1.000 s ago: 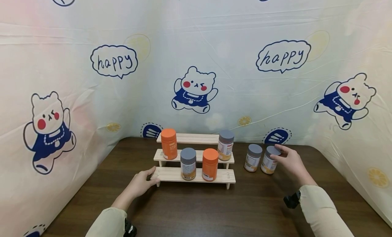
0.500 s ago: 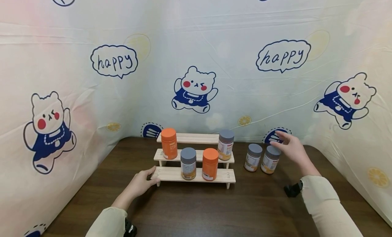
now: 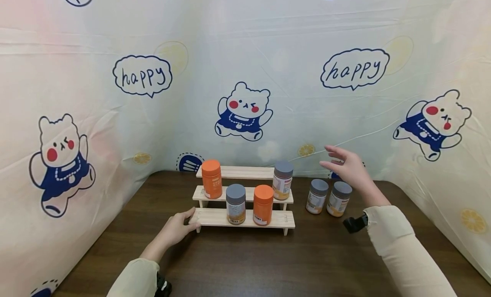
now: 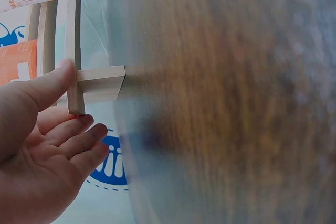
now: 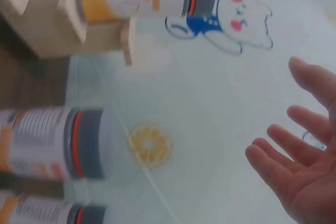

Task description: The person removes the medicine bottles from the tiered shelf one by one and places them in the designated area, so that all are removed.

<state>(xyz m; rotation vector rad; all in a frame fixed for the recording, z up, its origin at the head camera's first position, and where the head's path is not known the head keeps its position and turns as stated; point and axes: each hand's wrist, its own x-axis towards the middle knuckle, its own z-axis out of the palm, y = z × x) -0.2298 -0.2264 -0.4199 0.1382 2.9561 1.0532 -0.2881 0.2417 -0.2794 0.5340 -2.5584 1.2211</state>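
A three-step wooden display stand (image 3: 215,218) stands on the table. My left hand (image 3: 175,229) pinches the left end of its lowest step; in the left wrist view the thumb (image 4: 50,85) lies on the board's edge. On that step are a grey-lidded jar (image 3: 235,204) and an orange jar (image 3: 263,206). The middle step bears another orange jar (image 3: 212,180) at left and a grey-lidded jar (image 3: 282,180) at right. My right hand (image 3: 350,169) hovers, fingers spread and holding nothing, above two grey-lidded jars (image 3: 316,197) on the table right of the stand.
The top step (image 3: 241,173) runs behind the jars. A brown wooden table (image 3: 245,263) lies under everything. A pale cloth (image 3: 291,122) with cartoon bears and "happy" bubbles hangs around its back and sides.
My right hand has lifted off the rightmost grey-lidded jar, then moved up and to the left. The left hand keeps its place on the stand, and the jars stay put.
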